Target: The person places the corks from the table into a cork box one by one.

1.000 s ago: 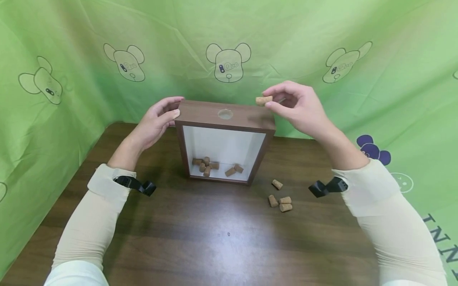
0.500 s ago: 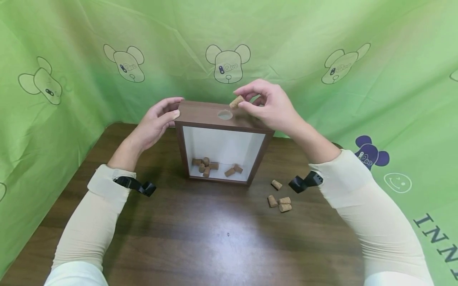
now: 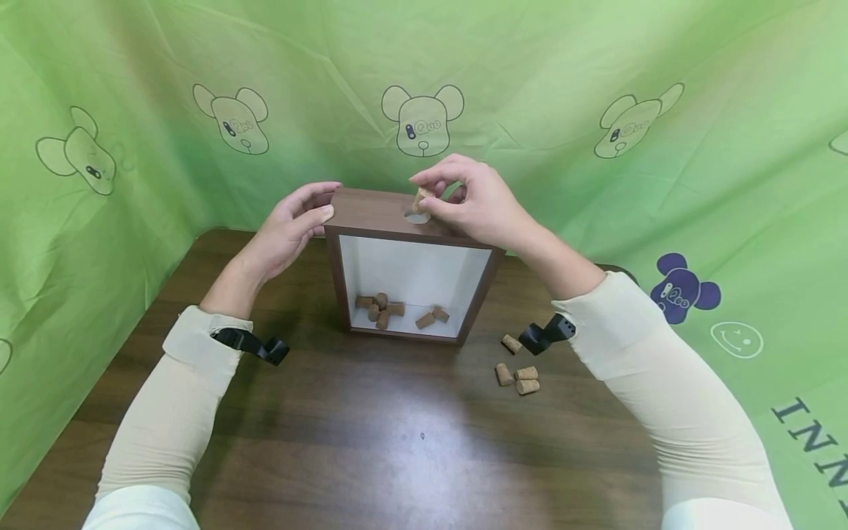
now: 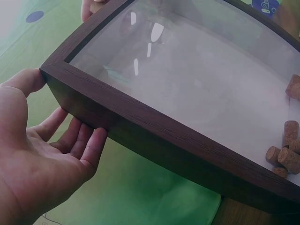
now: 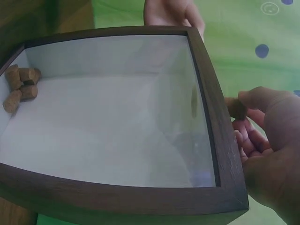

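A brown wooden frame box (image 3: 371, 208) with a clear front stands upright on the table, a round hole (image 3: 416, 218) in its top. My left hand (image 3: 281, 230) grips its upper left corner, thumb at the front edge and fingers curled toward the back. Between thumb and fingertips, my right hand (image 3: 480, 202) pinches a cork (image 3: 421, 197), tilted on end at the hole; the right wrist view shows this cork (image 5: 236, 108) just outside the frame's top. Whether its lower end is inside the hole I cannot tell. Several corks (image 3: 382, 309) lie on the box's floor.
Several loose corks (image 3: 527, 386) lie on the brown wooden table (image 3: 371, 427), right of the box. A green printed curtain (image 3: 318, 110) hangs close behind the box and along both sides. Each wrist carries a black camera mount (image 3: 539, 337).
My right hand has carried the cork leftward from above the box's right end to the hole, and the cork has turned from lying flat to nearly upright. My left hand stays put.
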Action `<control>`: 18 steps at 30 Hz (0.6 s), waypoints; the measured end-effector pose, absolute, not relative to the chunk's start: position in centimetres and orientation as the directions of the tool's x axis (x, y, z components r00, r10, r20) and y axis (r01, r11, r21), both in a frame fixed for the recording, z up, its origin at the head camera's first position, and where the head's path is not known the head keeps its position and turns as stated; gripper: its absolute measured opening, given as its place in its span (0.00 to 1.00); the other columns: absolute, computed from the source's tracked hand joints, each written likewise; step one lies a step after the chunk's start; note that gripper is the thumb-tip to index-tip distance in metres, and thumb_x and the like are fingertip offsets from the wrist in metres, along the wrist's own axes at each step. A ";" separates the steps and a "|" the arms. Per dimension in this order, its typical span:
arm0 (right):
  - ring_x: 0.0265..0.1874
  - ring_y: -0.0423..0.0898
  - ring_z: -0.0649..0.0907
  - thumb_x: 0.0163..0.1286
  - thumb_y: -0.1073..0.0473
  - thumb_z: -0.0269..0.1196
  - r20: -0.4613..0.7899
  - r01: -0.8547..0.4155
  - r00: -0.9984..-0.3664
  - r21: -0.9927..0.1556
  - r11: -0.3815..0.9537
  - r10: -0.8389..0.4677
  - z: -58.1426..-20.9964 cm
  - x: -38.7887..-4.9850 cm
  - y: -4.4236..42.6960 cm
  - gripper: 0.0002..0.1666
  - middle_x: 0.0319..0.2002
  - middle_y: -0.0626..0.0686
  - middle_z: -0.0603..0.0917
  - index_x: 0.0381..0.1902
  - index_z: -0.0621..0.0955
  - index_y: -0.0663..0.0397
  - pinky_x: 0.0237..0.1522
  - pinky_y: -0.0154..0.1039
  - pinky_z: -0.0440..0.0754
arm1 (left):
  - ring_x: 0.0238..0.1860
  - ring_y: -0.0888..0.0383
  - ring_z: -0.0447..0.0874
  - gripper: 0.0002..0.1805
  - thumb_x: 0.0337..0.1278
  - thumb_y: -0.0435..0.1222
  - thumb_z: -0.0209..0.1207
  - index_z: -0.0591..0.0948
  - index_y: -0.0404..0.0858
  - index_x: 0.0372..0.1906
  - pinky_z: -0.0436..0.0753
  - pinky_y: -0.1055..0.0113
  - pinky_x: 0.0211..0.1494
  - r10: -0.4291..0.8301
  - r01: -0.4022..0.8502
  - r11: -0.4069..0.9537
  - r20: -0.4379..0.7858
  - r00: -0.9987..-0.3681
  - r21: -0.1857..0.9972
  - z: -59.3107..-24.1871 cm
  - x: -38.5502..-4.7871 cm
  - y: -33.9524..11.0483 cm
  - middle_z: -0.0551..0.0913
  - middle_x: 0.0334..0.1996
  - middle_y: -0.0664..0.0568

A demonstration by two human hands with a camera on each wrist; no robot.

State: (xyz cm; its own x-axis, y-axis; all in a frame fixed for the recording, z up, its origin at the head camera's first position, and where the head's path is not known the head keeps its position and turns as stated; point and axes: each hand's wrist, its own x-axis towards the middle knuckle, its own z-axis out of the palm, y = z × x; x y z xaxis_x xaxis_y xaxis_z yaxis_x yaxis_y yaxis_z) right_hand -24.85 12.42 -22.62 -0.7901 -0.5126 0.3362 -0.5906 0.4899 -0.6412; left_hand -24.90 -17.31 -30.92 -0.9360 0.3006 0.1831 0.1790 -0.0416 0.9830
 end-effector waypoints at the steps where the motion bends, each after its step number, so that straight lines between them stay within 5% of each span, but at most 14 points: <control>1: 0.43 0.43 0.79 0.68 0.63 0.68 0.331 -0.588 -0.791 -0.640 0.494 -0.514 -22.6 -24.8 12.4 0.18 0.50 0.52 0.83 0.55 0.86 0.57 0.42 0.32 0.79 | 0.60 0.57 0.66 0.28 0.74 0.32 0.50 0.64 0.33 0.75 0.70 0.65 0.56 0.301 0.179 -0.043 0.183 -0.936 0.983 -30.9 -24.9 -17.3 0.66 0.66 0.47; 18: 0.42 0.40 0.78 0.70 0.62 0.68 0.355 -0.590 -0.804 -0.579 0.563 -0.478 -22.0 -23.2 17.9 0.19 0.46 0.50 0.83 0.58 0.85 0.53 0.41 0.29 0.78 | 0.60 0.57 0.66 0.28 0.75 0.32 0.50 0.63 0.32 0.75 0.71 0.68 0.55 0.302 0.183 -0.045 0.188 -0.935 0.982 -30.8 -24.9 -17.3 0.67 0.66 0.48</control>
State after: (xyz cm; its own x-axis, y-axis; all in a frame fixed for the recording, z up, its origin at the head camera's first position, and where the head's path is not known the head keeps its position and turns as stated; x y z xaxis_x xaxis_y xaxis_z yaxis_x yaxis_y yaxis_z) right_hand -23.16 17.92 -21.98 -0.8036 -0.4775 0.3552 -0.5902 0.5629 -0.5786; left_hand -24.91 -17.32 -30.83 -0.9346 0.3021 0.1881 0.1832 -0.0446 0.9821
